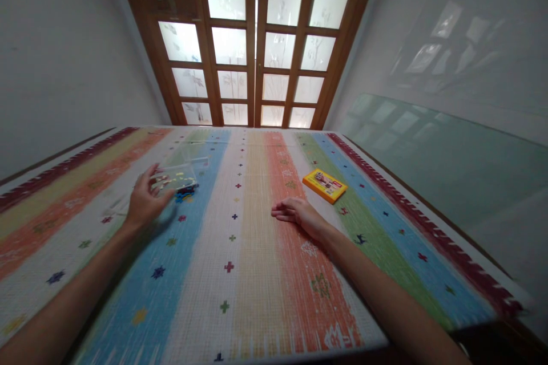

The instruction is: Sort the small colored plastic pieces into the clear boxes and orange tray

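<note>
At the left of the head view, a clear plastic box [200, 163] holds small pale and yellowish pieces [180, 175]. A small heap of blue, black and yellow pieces [185, 193] shows at its near right corner. My left hand [148, 195] is at the box's near left side, thumb and fingers spread apart; whether the fingertips touch the box I cannot tell. Farther right, my right hand [297, 214] rests on its side over the orange stripe of the cloth. Its fingers are stretched out and slightly bent, with nothing seen in them.
A yellow and orange box [325, 185] with a printed picture lies beyond my right hand. A striped cloth [257, 274] covers the table. Behind stand wooden doors with glass panes [257, 40]; a pale green glass panel [428, 165] runs along the right wall.
</note>
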Demonstrator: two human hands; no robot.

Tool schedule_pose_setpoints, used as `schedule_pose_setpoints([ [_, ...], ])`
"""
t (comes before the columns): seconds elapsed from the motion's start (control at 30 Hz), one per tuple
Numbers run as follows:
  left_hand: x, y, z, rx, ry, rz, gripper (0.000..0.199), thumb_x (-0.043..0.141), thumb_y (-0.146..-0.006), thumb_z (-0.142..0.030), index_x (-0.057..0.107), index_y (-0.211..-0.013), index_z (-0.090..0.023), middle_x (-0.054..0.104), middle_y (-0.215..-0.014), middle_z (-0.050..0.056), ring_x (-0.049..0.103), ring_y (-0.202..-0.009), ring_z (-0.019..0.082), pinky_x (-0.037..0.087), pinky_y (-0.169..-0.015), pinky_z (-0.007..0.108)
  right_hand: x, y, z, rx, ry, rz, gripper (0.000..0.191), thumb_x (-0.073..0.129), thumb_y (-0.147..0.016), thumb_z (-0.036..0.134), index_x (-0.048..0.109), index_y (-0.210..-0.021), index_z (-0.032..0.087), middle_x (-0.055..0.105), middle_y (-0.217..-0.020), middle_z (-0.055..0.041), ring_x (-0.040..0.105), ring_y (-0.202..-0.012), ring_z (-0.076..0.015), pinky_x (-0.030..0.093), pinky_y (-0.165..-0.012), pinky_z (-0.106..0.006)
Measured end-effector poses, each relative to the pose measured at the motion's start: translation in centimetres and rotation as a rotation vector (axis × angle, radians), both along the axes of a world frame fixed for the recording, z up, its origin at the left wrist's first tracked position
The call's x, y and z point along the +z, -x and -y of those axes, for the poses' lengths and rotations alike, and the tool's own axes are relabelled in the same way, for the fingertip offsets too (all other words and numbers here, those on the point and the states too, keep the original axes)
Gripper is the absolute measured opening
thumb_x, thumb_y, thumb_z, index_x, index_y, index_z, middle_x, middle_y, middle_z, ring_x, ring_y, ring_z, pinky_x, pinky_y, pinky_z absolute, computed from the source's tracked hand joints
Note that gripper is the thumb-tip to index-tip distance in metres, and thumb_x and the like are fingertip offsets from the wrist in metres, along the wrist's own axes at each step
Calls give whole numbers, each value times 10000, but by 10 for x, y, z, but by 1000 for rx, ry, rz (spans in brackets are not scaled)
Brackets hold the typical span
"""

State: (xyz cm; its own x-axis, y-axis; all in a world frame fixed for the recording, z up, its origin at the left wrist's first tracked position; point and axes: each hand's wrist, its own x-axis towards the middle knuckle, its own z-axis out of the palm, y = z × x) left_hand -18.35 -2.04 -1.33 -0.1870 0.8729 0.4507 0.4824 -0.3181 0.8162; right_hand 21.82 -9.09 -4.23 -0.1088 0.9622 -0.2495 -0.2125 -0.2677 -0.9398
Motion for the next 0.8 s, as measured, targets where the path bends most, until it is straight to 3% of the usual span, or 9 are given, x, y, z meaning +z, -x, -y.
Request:
schedule_pose_setpoints([
  [0.1, -5, 21, -4, 111, -85, -222, 766, 711, -730, -313, 474, -1451, -210, 556, -1393, 166, 645, -1176, 357, 596, -964, 581, 0, 0, 1, -10, -3, 18, 149, 623, -888, 226, 711, -788, 157, 785, -921, -135, 765, -858, -195, 624, -858, -319],
  [0.2, -12, 35, -8, 126, -218, -425, 696, 652, -801, -318, 463, -1463, -220, 582, -1317, 167, 650, -1129, 339, 599, -967, 564, -2, 0, 1, -8, -17, 17, 145, 656, -881, 255, 713, -792, 157, 785, -923, -134, 766, -860, -195, 623, -866, -323],
  [0.37, -21, 46, -14, 58, -330, -636, 690, 583, -857, -315, 399, -1505, -170, 571, -1262, 165, 672, -1055, 306, 586, -1000, 543, -3, -1, 0, 5, -27, 2, 145, 706, -861, 273, 704, -775, 156, 782, -929, -136, 767, -855, -193, 622, -857, -306],
  [0.5, -20, 47, -14, 1, -385, -774, 663, 534, -916, -298, 362, -1530, -115, 563, -1288, 190, 659, -1087, 305, 576, -1014, 528, -2, -1, 1, -1, -18, 7, 127, 699, -849, 248, 707, -759, 159, 785, -918, -126, 768, -854, -188, 621, -829, -287],
  [0.8, -20, 45, -15, -117, -481, -963, 655, 456, -987, -210, 252, -1609, -195, 533, -1425, 182, 590, -1303, 318, 521, -1099, 487, -11, -4, -3, 33, -50, -13, 176, 775, -808, 320, 693, -776, 167, 783, -962, -119, 769, -880, -195, 613, -872, -312],
])
